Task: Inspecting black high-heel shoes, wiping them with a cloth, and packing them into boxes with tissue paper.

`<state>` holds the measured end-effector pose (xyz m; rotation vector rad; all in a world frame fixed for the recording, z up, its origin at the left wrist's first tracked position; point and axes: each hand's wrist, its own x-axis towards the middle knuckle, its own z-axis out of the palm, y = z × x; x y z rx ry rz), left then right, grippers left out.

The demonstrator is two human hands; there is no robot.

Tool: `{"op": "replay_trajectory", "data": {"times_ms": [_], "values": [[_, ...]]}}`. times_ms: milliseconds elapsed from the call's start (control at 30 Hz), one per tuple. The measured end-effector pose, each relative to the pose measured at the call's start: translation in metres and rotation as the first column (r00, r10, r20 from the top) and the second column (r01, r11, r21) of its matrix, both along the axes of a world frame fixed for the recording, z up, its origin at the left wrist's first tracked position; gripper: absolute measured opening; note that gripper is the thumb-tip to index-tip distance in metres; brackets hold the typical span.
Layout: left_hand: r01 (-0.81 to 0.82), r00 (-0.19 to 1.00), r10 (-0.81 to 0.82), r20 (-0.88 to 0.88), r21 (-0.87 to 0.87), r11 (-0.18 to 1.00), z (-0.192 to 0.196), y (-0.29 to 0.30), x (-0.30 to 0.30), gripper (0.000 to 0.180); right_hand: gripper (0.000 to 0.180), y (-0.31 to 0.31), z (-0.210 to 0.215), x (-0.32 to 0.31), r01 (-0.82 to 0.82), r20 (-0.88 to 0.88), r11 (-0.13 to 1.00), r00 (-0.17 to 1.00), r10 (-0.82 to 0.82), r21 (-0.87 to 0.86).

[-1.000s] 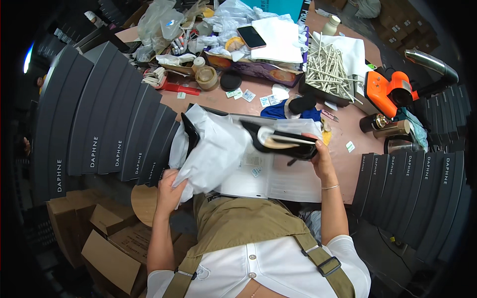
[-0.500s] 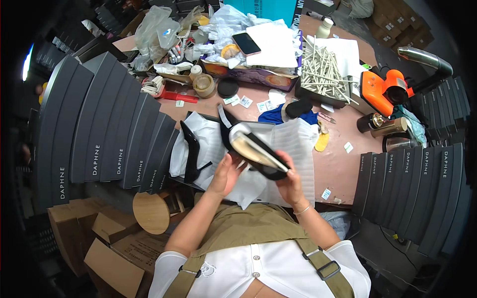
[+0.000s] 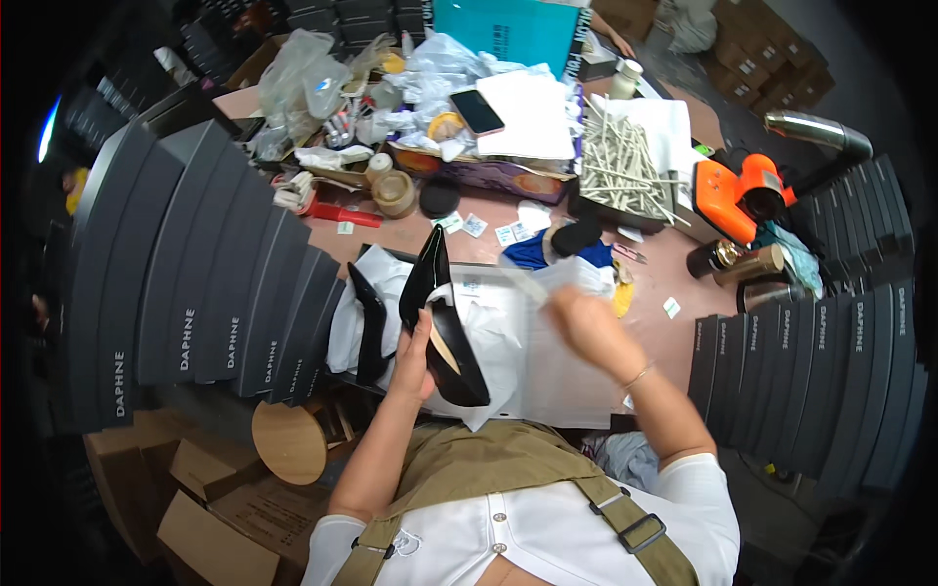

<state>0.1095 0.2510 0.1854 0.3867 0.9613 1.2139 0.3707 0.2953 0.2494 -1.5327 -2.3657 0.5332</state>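
My left hand [image 3: 414,366] grips a black pointed shoe [image 3: 463,376] by its side, its opening turned up and the beige insole showing. Some white padding sits inside the shoe near the middle. My right hand [image 3: 591,332], smeared by motion, is off to the right of the shoe with its fingers closed on a thin white stick [image 3: 528,286]. A second black high-heeled shoe [image 3: 370,322] lies at the left on white tissue paper [image 3: 503,337] in an open box. A sheet of white wrapping [image 3: 567,381] spreads below my right hand.
Grey shoe boxes stand in rows at left [image 3: 156,283] and right [image 3: 801,371]. Behind lie a tray of white sticks [image 3: 630,161], a carton of crumpled paper [image 3: 479,176], a phone [image 3: 477,112] and an orange device [image 3: 723,200]. A blue cloth [image 3: 528,255] lies nearer.
My right hand has left the shoe and moved right, pulling the white stick out of it. My left hand now holds the shoe alone, turned more upright with its toe toward me.
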Motion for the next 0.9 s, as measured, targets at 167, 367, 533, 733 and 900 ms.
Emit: {"op": "replay_trajectory", "data": {"times_ms": [167,367,533,733,900], "values": [[0.129,0.891,-0.075,0.449,-0.092,0.987,0.014,-0.001,0.003,0.072,0.034,0.107,0.03,0.05,0.188,0.093,0.799,0.952,-0.291,0.572],[0.061,0.881,-0.002,0.472,-0.11,0.992,0.016,-0.021,0.021,0.065,0.038,0.027,-0.008,-0.096,-0.281,-0.001,0.946,0.959,0.285,0.16],[-0.095,0.926,0.156,0.344,-0.19,0.977,0.015,-0.042,0.033,0.063,0.023,0.007,-0.061,-0.117,-0.228,-0.127,0.965,0.961,0.244,0.13],[-0.131,0.941,0.191,0.277,-0.222,0.966,-0.012,-0.041,0.016,0.063,0.017,-0.014,-0.067,-0.087,-0.198,-0.205,0.979,0.958,0.202,0.038],[-0.171,0.939,0.235,0.25,-0.255,0.952,-0.014,-0.034,-0.005,0.06,0.026,0.001,-0.08,-0.052,-0.003,-0.013,0.999,1.0,0.004,0.045]]}}
